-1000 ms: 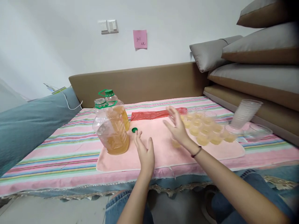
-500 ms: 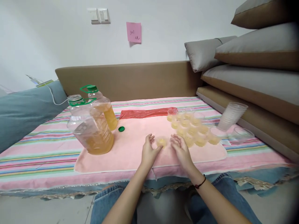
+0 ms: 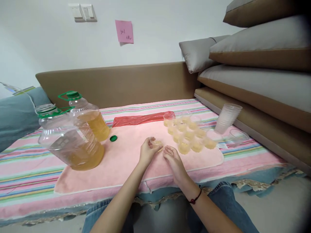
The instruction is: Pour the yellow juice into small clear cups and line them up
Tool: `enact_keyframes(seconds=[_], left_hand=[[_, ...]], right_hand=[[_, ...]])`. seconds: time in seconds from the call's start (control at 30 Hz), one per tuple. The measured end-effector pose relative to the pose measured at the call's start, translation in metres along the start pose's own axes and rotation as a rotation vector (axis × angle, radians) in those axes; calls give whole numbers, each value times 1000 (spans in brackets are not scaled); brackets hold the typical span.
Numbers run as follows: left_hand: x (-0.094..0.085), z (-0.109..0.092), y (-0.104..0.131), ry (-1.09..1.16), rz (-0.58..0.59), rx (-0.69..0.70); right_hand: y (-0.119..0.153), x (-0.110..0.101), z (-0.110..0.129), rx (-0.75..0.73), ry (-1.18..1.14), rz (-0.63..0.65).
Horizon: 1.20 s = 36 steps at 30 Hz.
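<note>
A clear plastic cup (image 3: 157, 142) with a little yellow liquid stands low over the pink towel (image 3: 126, 158). My left hand (image 3: 147, 152) curls around its left side, fingers behind and thumb in front. To the right of that cup is my right hand (image 3: 174, 161), fingers stretched out and slightly apart, holding nothing. Several similar cups (image 3: 184, 147) of yellow liquid are grouped close together to the right of my hands. On the left stands a large uncapped plastic jug (image 3: 85, 152), part full of amber liquid, in front of a capped jug (image 3: 99, 124).
A green cap (image 3: 113, 138) lies by the jugs. Behind is a folded red plastic bag (image 3: 143, 119). At right, a stack of nested cups (image 3: 227, 119) leans beside a tipped clear cup (image 3: 238, 136). Large cushions (image 3: 252, 77) rise along the right side.
My left hand has closed around the cup. My right hand stays open and has come closer to it. The whole view has shifted to the right.
</note>
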<state>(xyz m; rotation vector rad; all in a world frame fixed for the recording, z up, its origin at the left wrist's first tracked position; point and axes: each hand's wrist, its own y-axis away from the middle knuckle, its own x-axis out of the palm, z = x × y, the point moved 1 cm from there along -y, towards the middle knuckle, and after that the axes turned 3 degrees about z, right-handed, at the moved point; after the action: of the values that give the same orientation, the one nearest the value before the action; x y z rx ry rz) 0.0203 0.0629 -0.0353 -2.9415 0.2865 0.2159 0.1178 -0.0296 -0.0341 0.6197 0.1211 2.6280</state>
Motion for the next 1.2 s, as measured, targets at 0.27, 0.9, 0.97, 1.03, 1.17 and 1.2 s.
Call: enact_keyframes(seconds=[0.27, 0.9, 0.97, 1.03, 1.17, 1.2], left_hand=[[22, 11, -73, -62, 5, -19], [37, 37, -163, -224, -73, -10], [38, 33, -161, -239, -96, -1], [39, 30, -158, -251, -118, 5], [42, 25, -154, -260, -140, 5], [42, 25, -153, -261, -142, 6]], right_hand=[[4, 1, 5, 97, 65, 12], [8, -5, 2, 133, 147, 121], [10, -3, 4, 126, 152, 116], [10, -2, 5, 134, 153, 118], [9, 0, 6, 127, 142, 114], [9, 0, 6, 120, 136, 113]])
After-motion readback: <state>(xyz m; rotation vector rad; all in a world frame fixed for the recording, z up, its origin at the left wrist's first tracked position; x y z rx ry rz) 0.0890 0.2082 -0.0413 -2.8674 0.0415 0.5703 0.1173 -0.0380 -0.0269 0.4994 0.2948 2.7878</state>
